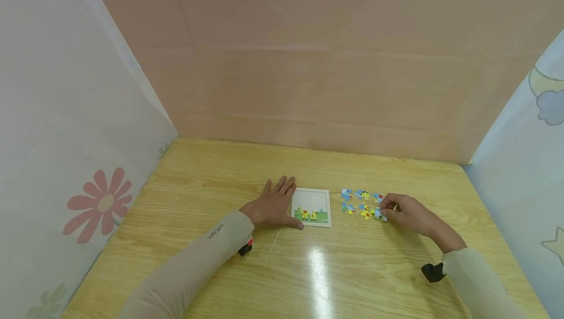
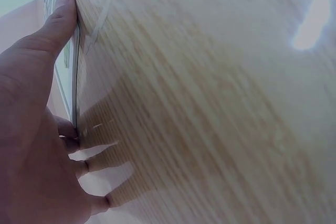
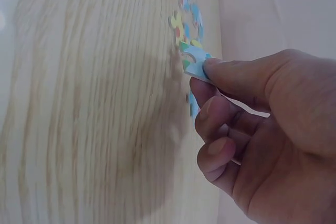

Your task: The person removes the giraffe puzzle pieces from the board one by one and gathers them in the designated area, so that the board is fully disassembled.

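Note:
A white square puzzle tray [image 1: 310,198] lies on the table, its bottom strip filled with a green and yellow picture. My left hand [image 1: 274,206] rests at its left side with spread fingers, the thumb by the lower left corner and the fingertips at the upper left one. To the right of the tray, my right hand [image 1: 411,215] pinches a light blue jigsaw piece [image 3: 196,61] with green corners between thumb and index finger. Its other fingers are curled below. Several loose jigsaw pieces [image 1: 365,195] in blue and yellow lie in two rows beside that hand.
The wooden table [image 1: 211,177] ends at a plain tan backdrop [image 1: 308,88]. Printed cloth walls stand at the left [image 1: 105,201] and right [image 1: 528,172]. A bright light reflection falls on the table in front of the tray.

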Demonstrator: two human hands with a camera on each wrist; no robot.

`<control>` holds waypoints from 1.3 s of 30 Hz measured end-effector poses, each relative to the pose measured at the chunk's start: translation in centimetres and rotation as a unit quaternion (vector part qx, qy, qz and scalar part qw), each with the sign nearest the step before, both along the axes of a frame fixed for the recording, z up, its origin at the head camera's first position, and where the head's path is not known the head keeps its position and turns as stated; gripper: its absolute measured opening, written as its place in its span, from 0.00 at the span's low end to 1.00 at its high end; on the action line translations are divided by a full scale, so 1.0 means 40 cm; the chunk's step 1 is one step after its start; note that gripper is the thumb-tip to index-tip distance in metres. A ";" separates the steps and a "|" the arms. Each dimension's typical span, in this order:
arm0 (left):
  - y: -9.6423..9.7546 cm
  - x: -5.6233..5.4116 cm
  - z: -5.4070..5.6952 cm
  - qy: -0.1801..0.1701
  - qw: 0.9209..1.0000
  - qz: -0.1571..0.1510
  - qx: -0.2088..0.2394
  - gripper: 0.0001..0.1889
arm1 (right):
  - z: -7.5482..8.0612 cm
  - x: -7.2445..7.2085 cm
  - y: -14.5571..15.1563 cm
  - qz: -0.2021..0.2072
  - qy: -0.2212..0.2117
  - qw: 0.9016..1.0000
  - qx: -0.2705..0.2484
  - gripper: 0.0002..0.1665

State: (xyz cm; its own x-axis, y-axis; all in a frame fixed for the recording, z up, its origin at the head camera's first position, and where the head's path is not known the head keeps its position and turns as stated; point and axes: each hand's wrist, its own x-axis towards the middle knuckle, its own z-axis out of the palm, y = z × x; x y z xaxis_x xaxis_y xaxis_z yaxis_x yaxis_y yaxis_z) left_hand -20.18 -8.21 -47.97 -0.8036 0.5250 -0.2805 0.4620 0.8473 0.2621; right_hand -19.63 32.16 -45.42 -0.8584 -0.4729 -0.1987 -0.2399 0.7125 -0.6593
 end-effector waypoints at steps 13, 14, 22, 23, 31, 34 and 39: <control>0.000 0.002 -0.001 -0.002 1.000 -0.002 0.000 0.65 | -0.026 -0.005 0.027 -0.032 -0.001 0.999 0.027 0.07; 0.000 0.002 0.000 -0.002 1.000 -0.002 0.000 0.65 | -0.028 -0.006 0.027 -0.033 0.000 0.999 0.029 0.08; 0.001 0.007 0.002 0.002 1.000 0.000 -0.002 0.65 | -0.025 -0.011 0.026 -0.033 0.030 0.998 0.037 0.08; 0.001 0.007 0.001 0.003 1.000 0.001 -0.003 0.65 | -0.024 -0.012 0.025 -0.034 0.037 0.998 0.039 0.08; 0.000 0.005 -0.001 -0.002 1.000 0.002 -0.005 0.65 | -0.027 -0.024 -0.003 -0.030 0.059 0.997 0.030 0.10; 0.001 0.005 -0.002 -0.005 1.000 0.001 -0.003 0.65 | -0.027 -0.028 -0.028 -0.025 0.046 0.999 0.016 0.11; 0.002 0.006 0.000 -0.007 1.000 0.001 -0.003 0.65 | -0.023 -0.034 -0.082 -0.005 0.034 0.999 -0.005 0.11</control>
State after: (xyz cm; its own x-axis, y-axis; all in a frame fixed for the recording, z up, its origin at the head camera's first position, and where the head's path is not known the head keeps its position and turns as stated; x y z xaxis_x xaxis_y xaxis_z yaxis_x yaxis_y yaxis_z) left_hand -19.94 -8.12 -47.98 -0.8003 0.5219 -0.2952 0.4571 0.8497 0.2629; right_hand -20.98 28.86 -46.36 -0.8744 -0.4659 -0.1352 -0.2768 0.7080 -0.6497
